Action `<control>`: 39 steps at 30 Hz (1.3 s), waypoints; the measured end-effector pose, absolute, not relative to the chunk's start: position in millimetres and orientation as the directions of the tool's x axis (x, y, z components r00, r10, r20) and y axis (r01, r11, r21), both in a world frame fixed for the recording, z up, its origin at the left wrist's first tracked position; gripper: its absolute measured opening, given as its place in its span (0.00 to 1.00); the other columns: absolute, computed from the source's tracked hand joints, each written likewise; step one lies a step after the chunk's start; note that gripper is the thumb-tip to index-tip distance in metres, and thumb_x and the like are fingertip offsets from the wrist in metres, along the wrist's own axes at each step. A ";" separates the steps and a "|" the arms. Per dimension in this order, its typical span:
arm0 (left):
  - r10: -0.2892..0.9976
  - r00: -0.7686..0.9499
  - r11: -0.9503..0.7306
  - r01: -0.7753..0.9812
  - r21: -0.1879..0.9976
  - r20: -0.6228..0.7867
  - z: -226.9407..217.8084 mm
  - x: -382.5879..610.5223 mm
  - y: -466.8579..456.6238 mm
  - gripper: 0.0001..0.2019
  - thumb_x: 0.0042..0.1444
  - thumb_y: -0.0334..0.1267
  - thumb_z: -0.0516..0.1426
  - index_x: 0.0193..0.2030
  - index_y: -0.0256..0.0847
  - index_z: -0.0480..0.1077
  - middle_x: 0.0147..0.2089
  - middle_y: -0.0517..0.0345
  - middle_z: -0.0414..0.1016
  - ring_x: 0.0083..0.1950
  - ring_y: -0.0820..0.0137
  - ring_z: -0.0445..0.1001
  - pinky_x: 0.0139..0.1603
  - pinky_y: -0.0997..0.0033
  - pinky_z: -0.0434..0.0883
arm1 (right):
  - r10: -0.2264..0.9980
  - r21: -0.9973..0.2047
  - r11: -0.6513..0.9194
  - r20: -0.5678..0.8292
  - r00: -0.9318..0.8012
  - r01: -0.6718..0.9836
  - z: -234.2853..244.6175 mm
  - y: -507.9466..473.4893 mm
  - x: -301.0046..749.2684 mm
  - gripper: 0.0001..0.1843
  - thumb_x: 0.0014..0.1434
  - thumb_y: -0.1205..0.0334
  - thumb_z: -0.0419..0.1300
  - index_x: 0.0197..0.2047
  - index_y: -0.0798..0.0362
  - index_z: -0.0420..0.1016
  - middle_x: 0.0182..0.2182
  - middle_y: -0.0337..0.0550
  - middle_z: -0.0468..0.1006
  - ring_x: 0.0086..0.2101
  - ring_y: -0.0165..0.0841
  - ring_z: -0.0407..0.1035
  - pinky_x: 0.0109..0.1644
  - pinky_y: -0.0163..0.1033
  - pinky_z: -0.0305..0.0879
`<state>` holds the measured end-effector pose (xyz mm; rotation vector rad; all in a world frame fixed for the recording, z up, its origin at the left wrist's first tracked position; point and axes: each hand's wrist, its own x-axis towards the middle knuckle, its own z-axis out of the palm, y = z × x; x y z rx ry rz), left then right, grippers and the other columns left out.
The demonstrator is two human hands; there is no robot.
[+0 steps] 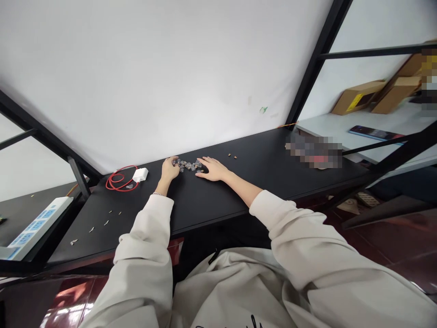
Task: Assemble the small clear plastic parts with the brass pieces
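A loose pile of small clear pieces with brownish ends (188,166) lies on the black tabletop (211,198); they are too small for me to name. At the pile's left edge is my left hand (169,170), fingers curved and thumb apart from them, touching the nearest pieces. From the opposite side my right hand (214,170) reaches in, palm down, its fingers spread against the right edge. Both hands rest low at the table surface, and the pile sits between them. The fingertips partly hide the outer pieces.
Left of the pile lie a red cable (116,181) and a white charger plug (140,175). Tiny metallic bits (91,230) are scattered nearer the front left. Two small brownish pieces (232,156) lie right of my hands. Black frame posts (309,73) and a power strip (41,228) flank the table.
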<state>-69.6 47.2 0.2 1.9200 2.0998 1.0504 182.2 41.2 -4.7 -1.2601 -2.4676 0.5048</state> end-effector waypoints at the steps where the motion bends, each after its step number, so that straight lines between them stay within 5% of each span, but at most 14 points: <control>1: 0.920 -0.192 -0.033 0.830 0.556 0.342 0.6 -68.3 46.5 0.22 0.54 0.24 0.55 0.55 0.39 0.77 0.54 0.48 0.78 0.51 0.62 0.77 0.57 0.64 0.71 | 0.810 -0.442 0.561 0.120 -0.574 0.700 -4.1 44.3 181.5 0.50 0.61 0.30 0.53 0.77 0.49 0.50 0.74 0.51 0.48 0.73 0.51 0.41 0.75 0.54 0.39; 12: 0.909 -0.262 -0.020 0.750 0.661 0.325 3.1 -66.3 44.4 0.21 0.52 0.21 0.52 0.49 0.39 0.78 0.52 0.50 0.80 0.52 0.63 0.78 0.58 0.65 0.72 | 0.772 -0.449 0.617 0.185 -0.608 0.647 -8.7 51.3 180.6 0.50 0.61 0.31 0.56 0.76 0.51 0.53 0.74 0.51 0.50 0.72 0.48 0.44 0.75 0.55 0.40; 19: 0.884 -0.323 -0.011 0.706 0.708 0.337 2.3 -76.2 46.7 0.20 0.53 0.21 0.50 0.46 0.38 0.78 0.50 0.50 0.81 0.53 0.63 0.78 0.60 0.64 0.71 | 0.715 -0.404 0.679 0.175 -0.677 0.612 -8.7 51.1 179.1 0.39 0.66 0.35 0.52 0.73 0.45 0.60 0.74 0.44 0.50 0.72 0.49 0.43 0.74 0.60 0.38; 29: 0.870 -0.341 -0.032 0.680 0.732 0.355 -2.8 -78.6 50.0 0.18 0.54 0.22 0.50 0.44 0.39 0.77 0.48 0.50 0.81 0.51 0.63 0.78 0.58 0.63 0.71 | 0.725 -0.426 0.682 0.293 -0.623 0.594 -11.8 56.7 177.8 0.47 0.61 0.33 0.57 0.75 0.53 0.57 0.73 0.51 0.52 0.71 0.50 0.48 0.73 0.56 0.48; 39: 0.878 -0.331 -0.028 0.685 0.728 0.345 -2.1 -76.3 46.9 0.19 0.52 0.21 0.51 0.44 0.40 0.77 0.46 0.52 0.81 0.50 0.64 0.78 0.57 0.65 0.72 | 0.741 -0.509 0.613 0.104 -0.663 0.605 -9.8 88.2 158.0 0.52 0.63 0.24 0.37 0.78 0.49 0.44 0.76 0.42 0.38 0.74 0.45 0.33 0.76 0.54 0.32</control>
